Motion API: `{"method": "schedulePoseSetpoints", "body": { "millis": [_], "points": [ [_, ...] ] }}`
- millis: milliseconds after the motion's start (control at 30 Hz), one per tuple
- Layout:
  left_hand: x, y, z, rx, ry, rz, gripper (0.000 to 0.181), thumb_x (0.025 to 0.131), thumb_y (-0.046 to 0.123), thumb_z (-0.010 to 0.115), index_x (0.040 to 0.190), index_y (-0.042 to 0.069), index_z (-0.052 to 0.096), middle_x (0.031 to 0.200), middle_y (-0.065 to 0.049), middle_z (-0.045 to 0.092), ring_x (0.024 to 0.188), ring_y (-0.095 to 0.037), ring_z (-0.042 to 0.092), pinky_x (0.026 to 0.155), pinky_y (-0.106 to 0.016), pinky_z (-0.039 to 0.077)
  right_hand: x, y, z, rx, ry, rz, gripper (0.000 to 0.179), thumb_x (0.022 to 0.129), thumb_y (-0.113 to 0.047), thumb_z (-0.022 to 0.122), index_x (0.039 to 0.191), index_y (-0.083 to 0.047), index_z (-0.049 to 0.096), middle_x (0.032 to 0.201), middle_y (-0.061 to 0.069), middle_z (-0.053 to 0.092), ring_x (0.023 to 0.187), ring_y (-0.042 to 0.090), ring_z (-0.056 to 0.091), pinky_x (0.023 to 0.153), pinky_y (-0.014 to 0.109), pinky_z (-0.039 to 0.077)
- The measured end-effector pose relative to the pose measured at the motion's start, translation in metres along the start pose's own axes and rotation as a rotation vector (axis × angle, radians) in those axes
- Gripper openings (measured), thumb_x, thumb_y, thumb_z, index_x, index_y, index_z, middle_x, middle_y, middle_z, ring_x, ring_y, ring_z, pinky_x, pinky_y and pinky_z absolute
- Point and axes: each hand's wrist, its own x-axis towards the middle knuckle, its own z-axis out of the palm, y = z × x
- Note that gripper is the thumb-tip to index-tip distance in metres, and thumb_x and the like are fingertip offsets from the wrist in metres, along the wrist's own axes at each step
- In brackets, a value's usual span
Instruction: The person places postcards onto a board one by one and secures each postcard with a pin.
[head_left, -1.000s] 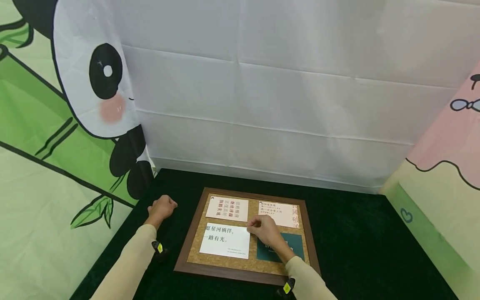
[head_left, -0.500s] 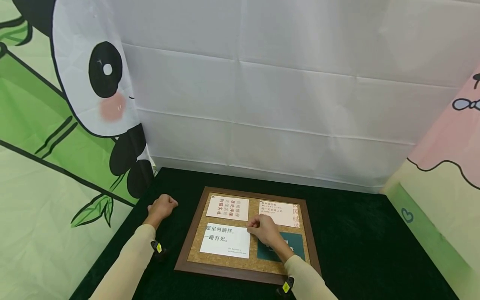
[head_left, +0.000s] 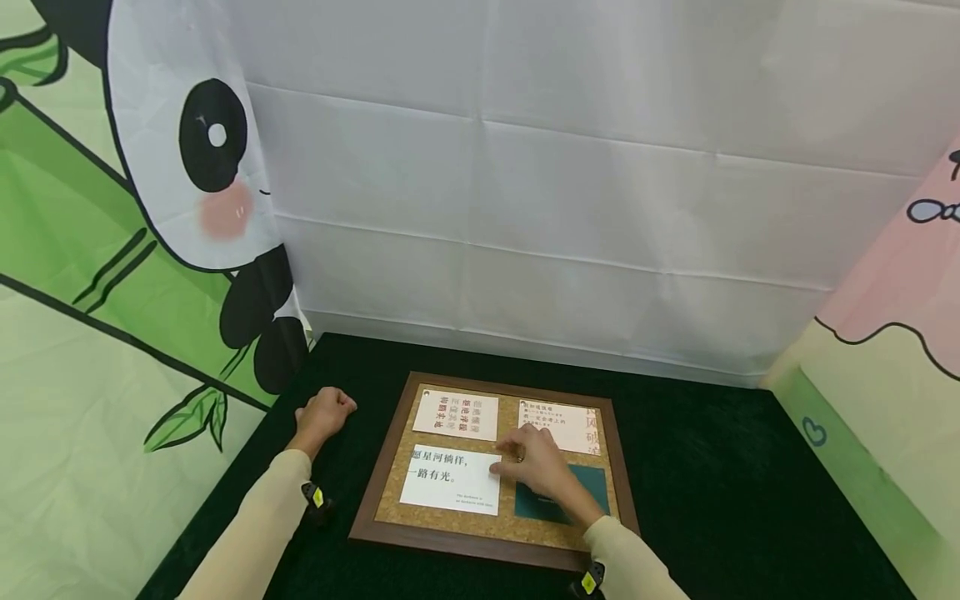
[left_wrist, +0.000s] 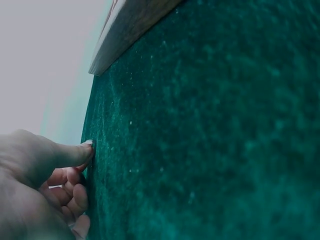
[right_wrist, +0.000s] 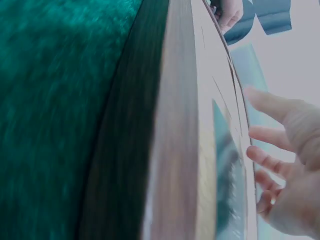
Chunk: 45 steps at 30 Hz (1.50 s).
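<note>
A wood-framed cork board (head_left: 431, 525) lies flat on the dark green cloth with several cards on it. My right hand (head_left: 542, 467) is over its middle, thumb and fingers parted, nothing seen between them. Beside the thumb is the white card (head_left: 446, 492); the dark green card (head_left: 592, 482) is partly hidden beneath the hand. Farther back lie two pale printed cards, the left card (head_left: 454, 416) and the right card (head_left: 558, 425). Resting on the cloth left of the board, my left hand (head_left: 324, 418) has loosely curled fingers, with nothing visible in them.
Dark green cloth (head_left: 742, 483) covers the table on both sides of the board. A white curtain (head_left: 555, 208) hangs behind the table's far edge. Printed hangings, a panda (head_left: 217, 192) among their pictures, close in the left and right sides.
My right thumb and fingers have parted from a pinch near the white card's right corner, and the hand has risen slightly. My left hand and the cards stay where they were.
</note>
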Motion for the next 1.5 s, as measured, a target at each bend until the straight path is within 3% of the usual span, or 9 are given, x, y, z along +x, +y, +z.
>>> {"method": "schedulePoseSetpoints", "body": {
  "millis": [167,400,600,700,900,1067,1367,1500],
  "points": [
    [0.004,-0.002,0.000,0.012,-0.003,0.008,0.017,0.096,0.011,0.053,0.091,0.001,0.067,0.083,-0.011,0.060,0.085,-0.030,0.056,0.089,-0.062,0.029,-0.011,-0.002,-0.008,-0.197,-0.113,-0.049,0.068,0.072,-0.057,0.079,0.129,-0.023,0.064,0.125,0.004,0.054,0.096,0.019,0.042,0.074,0.036,0.038],
    [0.004,-0.005,0.001,0.024,0.010,0.012,0.017,0.097,0.013,0.056,0.091,0.002,0.067,0.086,-0.012,0.063,0.083,-0.029,0.056,0.088,-0.059,0.029,-0.017,-0.003,-0.006,-0.328,-0.128,-0.108,0.078,0.067,-0.065,0.078,0.132,-0.026,0.062,0.124,0.002,0.052,0.094,0.019,0.043,0.075,0.039,0.039],
    [0.002,-0.004,-0.002,0.038,0.013,0.024,0.019,0.098,0.012,0.053,0.093,0.001,0.067,0.083,-0.011,0.061,0.080,-0.027,0.055,0.085,-0.057,0.030,-0.016,-0.004,-0.006,-0.320,-0.131,-0.089,0.077,0.067,-0.063,0.080,0.132,-0.026,0.062,0.124,0.002,0.052,0.095,0.019,0.042,0.077,0.042,0.039],
    [0.001,-0.001,-0.003,0.094,0.031,0.030,0.021,0.098,0.016,0.052,0.090,0.002,0.065,0.079,-0.010,0.059,0.076,-0.026,0.054,0.083,-0.054,0.030,-0.017,-0.005,-0.007,-0.314,-0.136,-0.088,0.077,0.066,-0.062,0.080,0.131,-0.025,0.063,0.124,0.002,0.051,0.095,0.019,0.043,0.078,0.044,0.040],
    [0.001,0.012,0.001,0.290,0.084,0.128,0.028,0.093,0.026,0.066,0.070,0.011,0.061,0.064,-0.004,0.055,0.065,-0.023,0.051,0.078,-0.049,0.028,-0.017,-0.004,-0.007,-0.311,-0.143,-0.060,0.075,0.067,-0.062,0.081,0.130,-0.026,0.063,0.125,0.002,0.050,0.097,0.020,0.043,0.080,0.045,0.041],
    [-0.001,0.017,0.008,0.360,0.159,0.194,0.030,0.090,0.017,0.070,0.062,0.013,0.060,0.061,-0.004,0.055,0.064,-0.023,0.052,0.074,-0.048,0.028,-0.017,-0.004,-0.005,-0.307,-0.144,-0.067,0.075,0.066,-0.063,0.081,0.130,-0.025,0.064,0.124,0.002,0.051,0.098,0.020,0.044,0.078,0.042,0.040],
    [-0.004,0.017,0.012,0.430,0.185,0.222,0.019,0.090,0.013,0.069,0.074,0.007,0.062,0.067,-0.007,0.059,0.066,-0.026,0.053,0.073,-0.047,0.030,-0.017,-0.005,-0.005,-0.304,-0.140,-0.058,0.075,0.066,-0.061,0.082,0.129,-0.026,0.064,0.124,0.001,0.051,0.099,0.019,0.044,0.079,0.041,0.039],
    [-0.008,0.020,0.009,0.455,0.175,0.236,0.019,0.091,0.007,0.063,0.073,0.005,0.059,0.063,-0.008,0.055,0.064,-0.027,0.052,0.073,-0.047,0.030,-0.017,-0.005,-0.006,-0.306,-0.137,-0.059,0.075,0.066,-0.061,0.081,0.129,-0.026,0.064,0.124,0.001,0.050,0.098,0.019,0.044,0.079,0.041,0.039]
  ]
}}
